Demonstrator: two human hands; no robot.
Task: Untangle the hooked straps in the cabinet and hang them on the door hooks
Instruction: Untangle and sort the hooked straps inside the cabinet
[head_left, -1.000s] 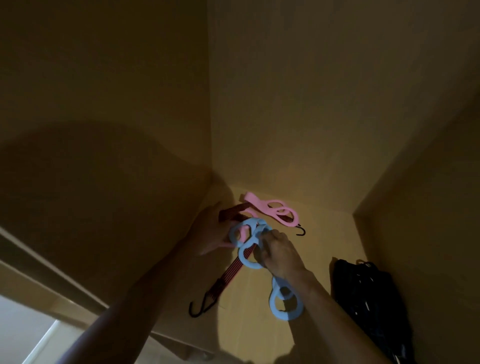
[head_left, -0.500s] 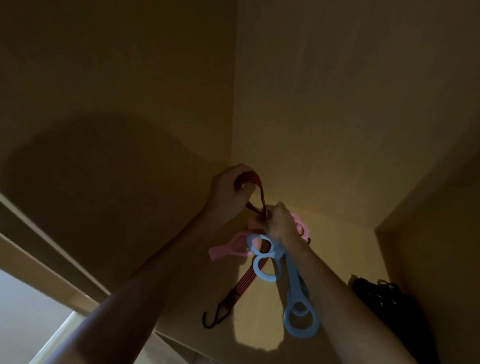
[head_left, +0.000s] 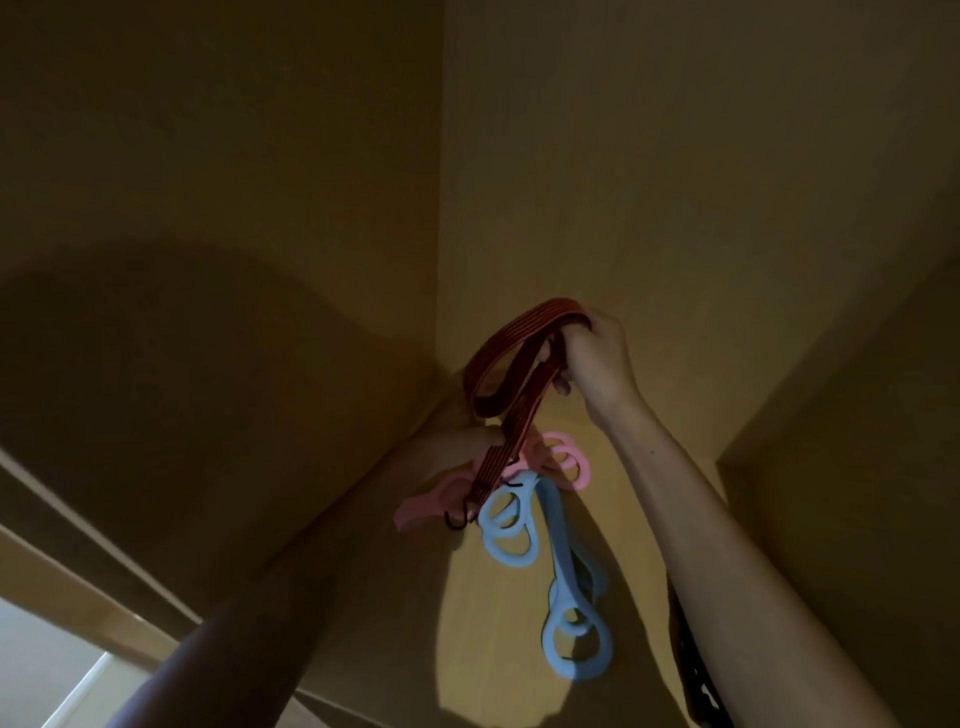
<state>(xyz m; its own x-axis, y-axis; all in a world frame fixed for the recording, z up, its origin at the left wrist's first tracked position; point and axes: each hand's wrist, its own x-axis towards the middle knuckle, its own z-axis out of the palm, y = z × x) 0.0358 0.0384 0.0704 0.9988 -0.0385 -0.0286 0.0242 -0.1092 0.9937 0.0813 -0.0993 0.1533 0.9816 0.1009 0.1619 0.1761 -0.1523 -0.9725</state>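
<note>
My right hand is raised inside the dim cabinet, closed on the top loop of a red striped strap with a black hook at its lower end. Lower and to the left, my left hand grips the same strap where it runs down, and it seems to hold the pink ring strap too. A blue ring strap dangles from the bundle below my left hand, its rings hanging in front of the cabinet floor.
Tan cabinet walls close in at the back and both sides. A dark pile of straps lies at the lower right, mostly behind my right forearm. A lit floor strip shows at the bottom left.
Both hands lifted the tangle off the cabinet floor. My right hand rose and now grips the red strap's loop; the red strap's lower hook came up off the floor.
</note>
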